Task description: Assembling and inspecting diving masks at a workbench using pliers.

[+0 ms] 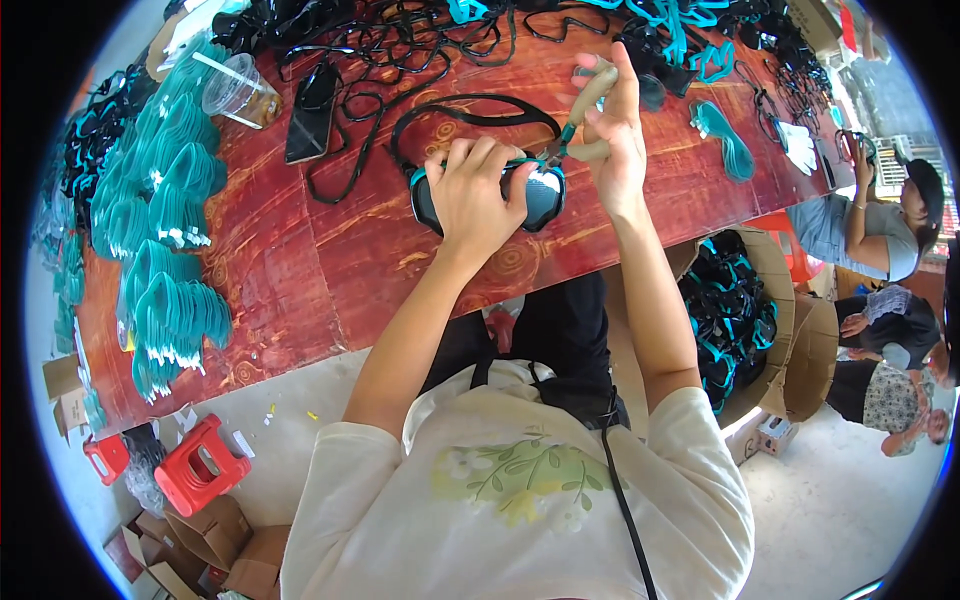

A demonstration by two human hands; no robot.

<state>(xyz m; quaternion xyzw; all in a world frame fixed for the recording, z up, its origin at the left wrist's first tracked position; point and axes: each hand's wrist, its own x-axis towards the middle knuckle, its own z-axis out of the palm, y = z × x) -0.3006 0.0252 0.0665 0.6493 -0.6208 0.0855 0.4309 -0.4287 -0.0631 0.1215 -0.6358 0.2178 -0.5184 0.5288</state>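
A pair of black goggles with dark lenses (543, 198) and teal trim lies near the front edge of the red table, its black strap (490, 100) looping away behind it. My left hand (474, 195) is closed over the left side of the goggles, pressing them to the table; it covers much of that side. In my right hand (622, 150) are pliers with beige handles (592, 95), the handles spread between thumb and fingers. The metal jaws reach the goggles' upper right edge, where the strap meets the frame. Whether they touch it, I cannot tell.
Bundled teal loops (180, 310) cover the table's left side, near a plastic cup (240, 92) and a phone (311, 115). Tangled black straps (400, 45) lie behind. A teal bundle (730, 145) and white gloves (797, 147) lie right. Below stands a carton of goggles (725, 310). Several people are at right.
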